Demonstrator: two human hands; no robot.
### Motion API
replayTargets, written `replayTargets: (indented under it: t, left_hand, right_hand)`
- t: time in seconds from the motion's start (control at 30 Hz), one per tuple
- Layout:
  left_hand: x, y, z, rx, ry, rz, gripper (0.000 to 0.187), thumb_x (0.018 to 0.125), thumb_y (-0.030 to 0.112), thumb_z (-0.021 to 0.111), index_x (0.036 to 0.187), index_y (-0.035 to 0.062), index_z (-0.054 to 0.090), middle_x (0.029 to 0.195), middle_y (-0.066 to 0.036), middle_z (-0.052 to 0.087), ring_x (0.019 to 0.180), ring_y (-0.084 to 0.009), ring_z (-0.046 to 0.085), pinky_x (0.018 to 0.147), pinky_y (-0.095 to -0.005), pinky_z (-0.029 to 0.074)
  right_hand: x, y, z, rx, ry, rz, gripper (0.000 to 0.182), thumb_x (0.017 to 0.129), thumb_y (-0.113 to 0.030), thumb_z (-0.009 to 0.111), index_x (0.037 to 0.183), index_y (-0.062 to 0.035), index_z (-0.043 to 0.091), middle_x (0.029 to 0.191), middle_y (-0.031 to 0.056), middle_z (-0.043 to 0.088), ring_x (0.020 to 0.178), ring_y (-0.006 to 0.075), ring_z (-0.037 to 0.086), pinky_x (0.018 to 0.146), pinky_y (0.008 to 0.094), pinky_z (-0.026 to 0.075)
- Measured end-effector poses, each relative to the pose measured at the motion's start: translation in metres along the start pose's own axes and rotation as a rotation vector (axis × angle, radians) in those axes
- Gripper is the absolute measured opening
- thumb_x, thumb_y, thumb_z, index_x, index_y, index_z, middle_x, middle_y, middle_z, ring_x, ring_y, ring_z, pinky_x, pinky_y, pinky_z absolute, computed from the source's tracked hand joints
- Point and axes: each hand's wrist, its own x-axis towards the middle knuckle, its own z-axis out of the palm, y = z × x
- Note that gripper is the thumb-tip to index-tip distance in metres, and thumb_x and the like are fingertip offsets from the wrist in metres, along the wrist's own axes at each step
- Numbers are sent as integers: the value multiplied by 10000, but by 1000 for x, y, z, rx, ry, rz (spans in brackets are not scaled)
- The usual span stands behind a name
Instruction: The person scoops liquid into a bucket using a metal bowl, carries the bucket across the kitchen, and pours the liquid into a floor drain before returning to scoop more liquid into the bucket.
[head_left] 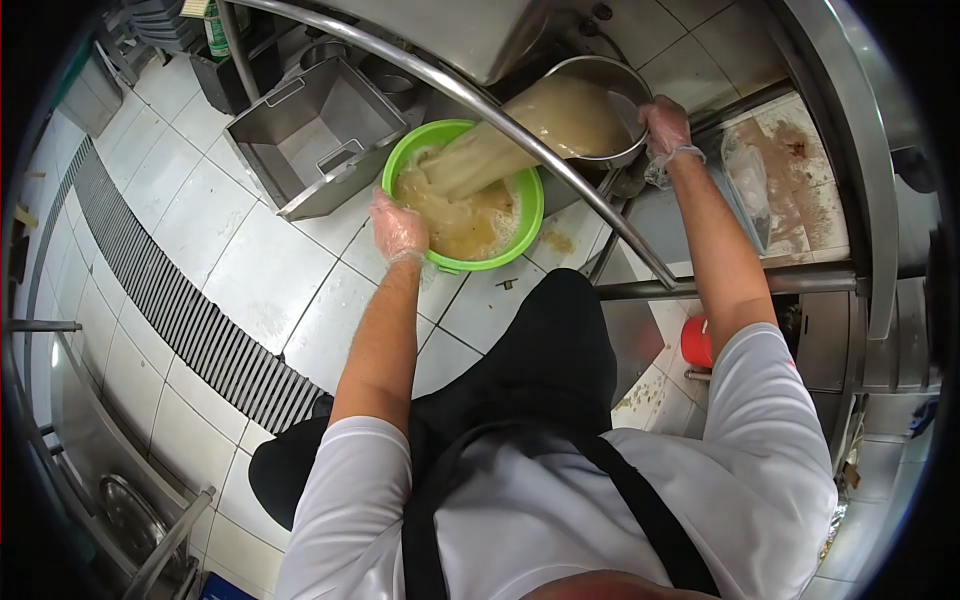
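My right hand (667,127), in a clear plastic glove, grips the rim of a metal pot (622,82) tipped on its side. Cloudy brownish liquid (490,155) streams out of the pot into a bright green basin (532,215) on the tiled floor. Foam floats along the basin's inner edge, and murky liquid fills much of it. At the basin's near left side, my gloved left hand (400,228) is closed on the rim. The fingertips of my left hand are partly hidden by the rim.
A metal rail (470,92) crosses above the basin and pot. Left of the basin lies a rectangular steel container (320,125) with handles. A slotted floor drain (190,285) runs along the left. A red container (696,341) stands near my right side.
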Motion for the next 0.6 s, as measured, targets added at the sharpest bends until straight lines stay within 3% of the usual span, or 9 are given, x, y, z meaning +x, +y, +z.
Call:
replayTargets:
  t: [0.1, 0.33, 0.4, 0.53, 0.6]
  left_hand:
    - [-1, -1, -2, -2, -6, -1, 535, 793, 85, 498, 1308, 25, 365, 1111, -213, 492, 953, -375, 564, 801, -448, 472]
    - [0, -3, 0, -19, 4, 14, 525, 791, 88, 495, 1296, 21, 370, 1118, -219, 486, 947, -380, 566, 794, -453, 471]
    - [0, -3, 1, -24, 11, 20, 522, 791, 89, 494, 1294, 22, 372, 1115, -220, 487, 943, -382, 567, 790, -456, 471]
    - [0, -5, 2, -13, 2, 17, 525, 789, 91, 498, 1296, 29, 374, 1101, -218, 496, 940, -385, 566, 785, -460, 470]
    - [1, -5, 3, -12, 0, 20, 527, 789, 91, 499, 1297, 31, 374, 1097, -216, 499, 941, -386, 565, 784, -460, 470]
  right_hand:
    - [-3, -7, -3, -10, -14, -96, 122, 582, -73, 575, 669, 10, 555, 591, 76, 493, 563, 188, 439, 523, 348, 378]
    - [5, -9, 0, 139, -19, -56, 71, 606, -63, 559, 635, -3, 536, 575, 56, 464, 561, 152, 412, 517, 339, 360]
    - [-3, -19, 0, -52, 0, -97, 64, 632, -68, 548, 631, -7, 531, 574, 40, 460, 563, 143, 402, 522, 328, 360]
    - [-3, -17, 6, -30, -5, -115, 106, 649, -96, 551, 640, 7, 528, 559, 54, 449, 566, 144, 398, 532, 338, 365]
    - [-4, -21, 8, -159, 10, -232, 142, 659, -122, 555, 658, 18, 527, 555, 99, 462, 553, 175, 408, 544, 355, 374]
